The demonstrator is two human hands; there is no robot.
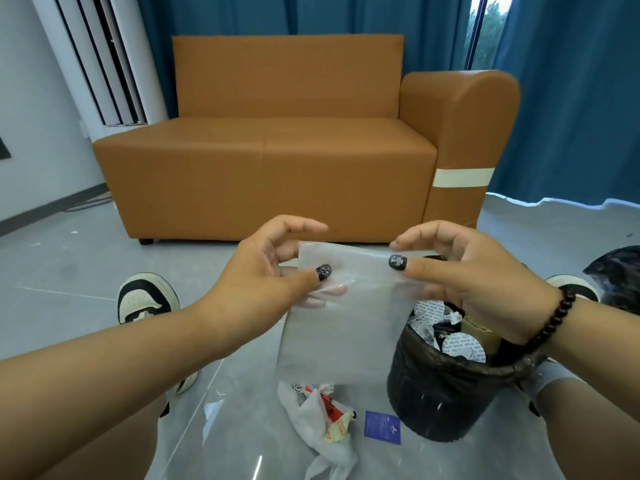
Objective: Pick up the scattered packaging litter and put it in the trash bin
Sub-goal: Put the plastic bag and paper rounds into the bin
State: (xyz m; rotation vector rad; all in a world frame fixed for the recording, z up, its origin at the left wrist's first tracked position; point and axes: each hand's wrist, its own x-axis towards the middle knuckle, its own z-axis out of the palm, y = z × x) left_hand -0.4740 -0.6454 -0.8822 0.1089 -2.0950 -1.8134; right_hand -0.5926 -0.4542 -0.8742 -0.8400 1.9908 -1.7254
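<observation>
— Both forearms reach forward. What's held?
— Left hand [266, 271] and right hand [460, 275] pinch a frosted plastic bag [346, 323] by its top corners, hanging just left of the black-lined trash bin [443, 386]. Crumpled wrappers [322, 420] lie below.

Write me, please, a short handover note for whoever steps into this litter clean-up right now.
Left hand and right hand each pinch a top corner of a clear plastic bag, held up in front of the trash bin.
Done: the bin, lined in black, already holds scraps.
Left: drop the bag in. On the floor beside the bin lie a crumpled white wrapper and a small blue card; a clear plastic scrap lies further left. Bin those too.
</observation>
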